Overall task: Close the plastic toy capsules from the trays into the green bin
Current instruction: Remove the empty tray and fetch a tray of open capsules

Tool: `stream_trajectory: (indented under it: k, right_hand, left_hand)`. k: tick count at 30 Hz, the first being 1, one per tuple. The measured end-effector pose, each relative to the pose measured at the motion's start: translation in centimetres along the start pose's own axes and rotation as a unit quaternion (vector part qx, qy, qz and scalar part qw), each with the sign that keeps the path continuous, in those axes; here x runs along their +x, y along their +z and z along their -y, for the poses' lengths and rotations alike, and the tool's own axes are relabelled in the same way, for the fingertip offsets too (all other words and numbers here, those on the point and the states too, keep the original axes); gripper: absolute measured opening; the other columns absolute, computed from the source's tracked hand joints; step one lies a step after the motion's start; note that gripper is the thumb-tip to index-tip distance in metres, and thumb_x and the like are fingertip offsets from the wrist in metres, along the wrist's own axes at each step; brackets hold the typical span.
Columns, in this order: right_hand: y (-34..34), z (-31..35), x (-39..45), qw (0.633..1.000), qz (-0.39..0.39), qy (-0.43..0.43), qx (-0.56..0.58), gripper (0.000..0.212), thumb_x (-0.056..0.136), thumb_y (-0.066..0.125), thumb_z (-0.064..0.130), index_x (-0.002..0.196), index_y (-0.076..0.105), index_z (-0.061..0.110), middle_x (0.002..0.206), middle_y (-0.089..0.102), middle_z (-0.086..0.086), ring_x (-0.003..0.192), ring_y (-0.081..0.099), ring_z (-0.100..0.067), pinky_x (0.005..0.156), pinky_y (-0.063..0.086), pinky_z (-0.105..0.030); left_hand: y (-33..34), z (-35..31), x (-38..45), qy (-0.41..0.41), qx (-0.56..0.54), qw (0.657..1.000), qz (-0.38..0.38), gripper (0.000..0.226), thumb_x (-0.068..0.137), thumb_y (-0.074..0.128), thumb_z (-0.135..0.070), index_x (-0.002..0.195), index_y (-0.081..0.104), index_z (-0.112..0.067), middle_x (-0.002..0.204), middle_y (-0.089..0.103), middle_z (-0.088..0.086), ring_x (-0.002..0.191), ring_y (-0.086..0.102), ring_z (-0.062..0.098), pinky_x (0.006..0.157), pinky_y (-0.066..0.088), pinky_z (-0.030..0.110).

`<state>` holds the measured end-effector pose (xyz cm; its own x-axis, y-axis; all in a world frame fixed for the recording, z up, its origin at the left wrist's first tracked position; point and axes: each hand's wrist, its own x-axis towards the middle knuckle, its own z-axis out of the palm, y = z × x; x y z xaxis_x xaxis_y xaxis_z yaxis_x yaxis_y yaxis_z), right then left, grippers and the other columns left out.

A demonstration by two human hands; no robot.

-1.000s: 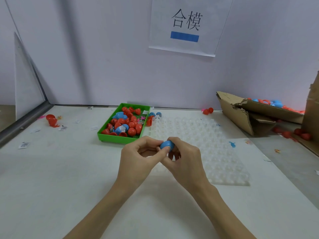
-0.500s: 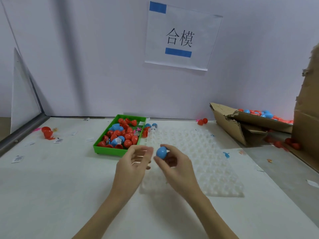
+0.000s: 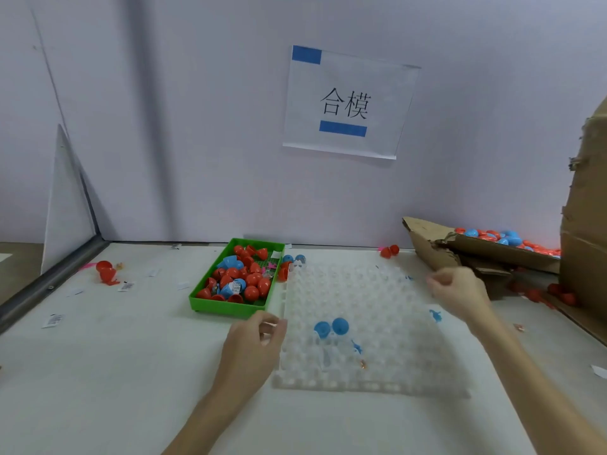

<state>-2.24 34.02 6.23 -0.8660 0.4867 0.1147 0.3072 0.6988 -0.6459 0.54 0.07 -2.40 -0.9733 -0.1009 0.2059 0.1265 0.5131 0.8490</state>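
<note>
A person's two bare hands work over a white bench. An open blue plastic toy capsule (image 3: 331, 327) — its two halves side by side — sits on the clear dimpled plastic tray (image 3: 368, 310) toward the tray's near-left part, touched by neither hand. The left hand (image 3: 254, 343) rests at the tray's left edge, fingers loosely curled; whether they hold anything small cannot be told. The right hand (image 3: 458, 292) hovers over the tray's far-right corner with fingers curled in; what, if anything, it holds is blurred. The green rectangular plastic bin (image 3: 230, 308), partly filled with red and blue capsules (image 3: 244, 280), stands just beside the tray's far-left corner. At the bench's right edge a torn cardboard box (image 3: 437, 247) carries more red and blue capsule pieces (image 3: 502, 238) — loose red halves (image 3: 106, 272) lie near the left edge.
</note>
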Motion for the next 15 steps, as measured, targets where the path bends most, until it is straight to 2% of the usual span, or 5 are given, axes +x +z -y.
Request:
stream_trajectory:
  k: [3, 6, 10, 13, 15]
  right_hand:
    - [2.1, -3.1, -3.0, 0.989, 0.058, 0.031, -0.131, 0.031, 0.105, 0.056, 0.029, 0.097, 0.075, 0.006, 0.086, 0.072, -0.010, 0.076, 0.065, -0.022, 0.072, 0.052, -0.033]
    - [2.3, -3.4, -4.3, 0.992, 0.069, 0.057, -0.087, 0.045, 0.105, 0.054, 0.037, 0.074, 0.067, 0.006, 0.066, 0.066, -0.011, 0.062, 0.061, -0.023, 0.062, 0.047, -0.031]
    - [1.2, -2.2, -4.4, 0.989, 0.094, 0.083, -0.076, 0.038, 0.104, 0.056, 0.036, 0.093, 0.074, 0.003, 0.095, 0.074, -0.021, 0.089, 0.069, -0.035, 0.086, 0.055, -0.044]
    - [1.2, -2.1, -4.8, 0.988, 0.095, 0.095, -0.078, 0.033, 0.104, 0.058, 0.034, 0.115, 0.071, 0.006, 0.099, 0.069, -0.014, 0.089, 0.064, -0.029, 0.084, 0.053, -0.040]
    - [1.3, -2.5, -4.8, 0.985, 0.101, 0.141, -0.011, 0.041, 0.101, 0.063, 0.033, 0.125, 0.065, 0.000, 0.099, 0.065, -0.014, 0.087, 0.061, -0.030, 0.085, 0.049, -0.041]
  left_hand:
    - [0.3, -0.6, -0.6, 0.009, 0.019, 1.000, 0.023, 0.023, 0.097, 0.069, -0.043, 0.112, 0.071, -0.025, 0.103, 0.071, -0.008, 0.100, 0.064, 0.005, 0.093, 0.055, 0.028]
    - [0.2, -0.6, -0.9, 0.021, 0.055, 0.997, 0.042, 0.038, 0.096, 0.066, -0.052, 0.127, 0.065, -0.029, 0.108, 0.065, -0.009, 0.105, 0.060, 0.007, 0.098, 0.053, 0.031]
    - [-0.1, -0.3, -0.6, 0.024, 0.052, 0.997, 0.058, 0.054, 0.093, 0.065, -0.060, 0.137, 0.059, -0.031, 0.110, 0.060, -0.011, 0.104, 0.056, 0.004, 0.097, 0.051, 0.027]
    - [-0.1, -0.4, -0.7, 0.013, 0.027, 0.991, 0.133, 0.086, 0.074, 0.071, -0.079, 0.147, 0.044, -0.043, 0.127, 0.051, -0.015, 0.113, 0.051, -0.002, 0.103, 0.046, 0.023]
    - [0.1, -0.2, -1.1, 0.023, 0.039, 0.979, 0.201, 0.113, 0.060, 0.078, -0.083, 0.155, 0.027, -0.047, 0.142, 0.034, -0.020, 0.132, 0.039, 0.003, 0.115, 0.036, 0.027]
